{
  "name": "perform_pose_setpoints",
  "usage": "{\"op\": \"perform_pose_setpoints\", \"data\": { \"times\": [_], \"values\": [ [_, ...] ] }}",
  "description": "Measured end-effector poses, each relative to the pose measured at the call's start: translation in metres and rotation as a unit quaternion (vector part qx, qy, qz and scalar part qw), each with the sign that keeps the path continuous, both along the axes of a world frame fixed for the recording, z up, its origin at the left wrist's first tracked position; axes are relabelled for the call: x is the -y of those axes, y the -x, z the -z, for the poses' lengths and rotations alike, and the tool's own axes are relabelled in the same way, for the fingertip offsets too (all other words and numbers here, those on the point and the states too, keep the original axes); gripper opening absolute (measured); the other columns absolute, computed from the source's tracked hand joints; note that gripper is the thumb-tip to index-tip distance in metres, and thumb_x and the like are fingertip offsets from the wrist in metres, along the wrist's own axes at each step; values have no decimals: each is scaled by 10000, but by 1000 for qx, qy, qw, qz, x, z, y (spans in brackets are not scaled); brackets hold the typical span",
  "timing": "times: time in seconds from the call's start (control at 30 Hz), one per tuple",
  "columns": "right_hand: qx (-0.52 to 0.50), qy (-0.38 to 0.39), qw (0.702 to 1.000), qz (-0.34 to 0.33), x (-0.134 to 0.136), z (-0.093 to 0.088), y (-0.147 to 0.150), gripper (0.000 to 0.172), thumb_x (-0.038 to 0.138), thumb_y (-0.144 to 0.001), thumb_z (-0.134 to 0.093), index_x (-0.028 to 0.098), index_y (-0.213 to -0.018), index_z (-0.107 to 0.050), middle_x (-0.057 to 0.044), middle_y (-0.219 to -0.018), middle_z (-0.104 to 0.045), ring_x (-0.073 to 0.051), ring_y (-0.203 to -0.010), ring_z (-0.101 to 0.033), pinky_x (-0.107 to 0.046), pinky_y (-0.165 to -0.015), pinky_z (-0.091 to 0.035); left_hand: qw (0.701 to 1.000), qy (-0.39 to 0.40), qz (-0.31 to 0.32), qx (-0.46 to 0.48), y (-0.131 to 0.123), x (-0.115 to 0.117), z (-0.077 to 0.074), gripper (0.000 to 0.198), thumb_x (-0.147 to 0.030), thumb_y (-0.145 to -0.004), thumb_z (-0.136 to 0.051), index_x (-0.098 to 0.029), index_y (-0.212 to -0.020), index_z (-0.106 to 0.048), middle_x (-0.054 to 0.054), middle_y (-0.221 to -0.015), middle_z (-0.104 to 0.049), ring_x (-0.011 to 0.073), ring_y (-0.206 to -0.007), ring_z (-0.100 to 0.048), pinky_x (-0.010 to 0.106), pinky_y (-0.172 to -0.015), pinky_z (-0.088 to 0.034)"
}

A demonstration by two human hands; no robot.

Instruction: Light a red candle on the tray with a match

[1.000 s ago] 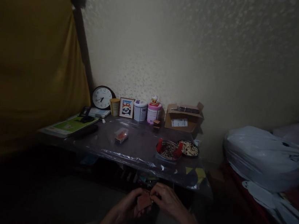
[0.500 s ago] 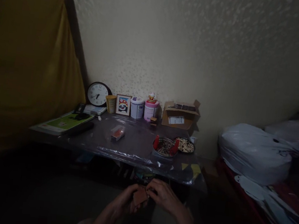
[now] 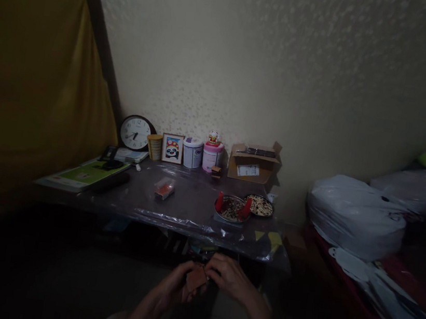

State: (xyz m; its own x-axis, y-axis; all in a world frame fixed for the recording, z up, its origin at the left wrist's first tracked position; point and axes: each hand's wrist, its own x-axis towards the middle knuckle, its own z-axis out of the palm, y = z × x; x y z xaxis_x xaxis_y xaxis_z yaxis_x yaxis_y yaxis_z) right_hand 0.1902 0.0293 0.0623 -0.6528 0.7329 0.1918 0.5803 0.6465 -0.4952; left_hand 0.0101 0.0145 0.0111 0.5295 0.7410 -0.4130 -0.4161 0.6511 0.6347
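Below the table's front edge, my left hand [image 3: 177, 283] grips a small flat square piece [image 3: 196, 278], brown-orange, with the thumb along its upper edge and fingers beneath. My right hand [image 3: 227, 275] meets it from the right, its fingertips pinched together at the square's upper right corner. Whatever lies between those fingertips is too small and dark to make out. Nearest on the table [image 3: 186, 208] are a round metal dish [image 3: 231, 213] of dark and pale bits with two red upright objects, and a second plate [image 3: 259, 206] of pale striped seeds or sticks.
A clear packet [image 3: 164, 189] with orange contents lies mid-table. Along the wall stand a clock [image 3: 136, 132], a yellow cup [image 3: 154, 147], a panda picture [image 3: 172, 149], two canisters and an open cardboard box [image 3: 254, 165]. White bags [image 3: 355, 215] lie right; a yellow curtain [image 3: 39, 79] hangs left.
The view has shifted slightly, so the table things sit a little further left. Both hands stay together around the square piece, which has turned slightly.
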Motion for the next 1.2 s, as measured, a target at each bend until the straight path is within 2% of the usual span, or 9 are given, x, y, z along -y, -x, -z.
{"op": "perform_pose_setpoints", "data": {
  "times": [0.27, 0.57, 0.73, 0.93, 1.07, 1.2],
  "values": [
    [14, -19, 1000, 8, 0, 5, 0, 149, 276, -884, -439, 240, -873, -584, 6, -868, -581, -135, -843, -545, -231, -753, -406, 1000, -12, -20, -12, -2, 3, -12, 342, -297, -745, -467, -135, -1028, -568, 52, -568, -670, 99, -372, -533, 160, -350, -328],
    [13, -5, 1000, 28, -2, 1, -5, 97, 186, -834, -474, 221, -829, -564, 11, -851, -575, -137, -835, -542, -233, -744, -400, 999, -21, -30, -1, -1, 3, -11, 395, -304, -754, -465, -118, -1095, -536, 65, -601, -671, 109, -393, -540, 173, -364, -343],
    [-100, 30, 993, 56, -6, -8, -6, 149, 158, -823, -477, 219, -846, -611, 1, -840, -592, -136, -799, -569, -241, -728, -426, 997, -29, -62, 41, 0, 0, -9, 411, -284, -750, -495, -142, -1135, -501, 58, -612, -667, 118, -420, -560, 177, -384, -356],
    [-250, 94, 955, 129, -15, -6, -2, 119, 221, -769, -542, 185, -763, -655, -22, -782, -607, -168, -771, -598, -285, -709, -463, 989, -48, -80, 115, 5, 1, -19, 454, -272, -796, -483, -185, -1233, -395, 94, -772, -692, 127, -519, -613, 205, -490, -427],
    [-277, 96, 943, 154, -17, -1, 0, 129, 253, -750, -559, 178, -766, -663, -27, -778, -618, -173, -760, -596, -292, -703, -463, 984, -62, -88, 144, 6, 4, -27, 448, -242, -809, -476, -197, -1241, -365, 102, -842, -687, 162, -655, -651, 242, -585, -457],
    [-277, 75, 945, 158, -15, -2, 5, 123, 275, -762, -561, 185, -752, -644, -13, -756, -609, -161, -737, -591, -270, -678, -462, 979, -76, -100, 159, 4, 4, -29, 374, -214, -816, -475, -197, -1184, -411, 99, -890, -685, 179, -741, -658, 277, -663, -460]
  ]
}}
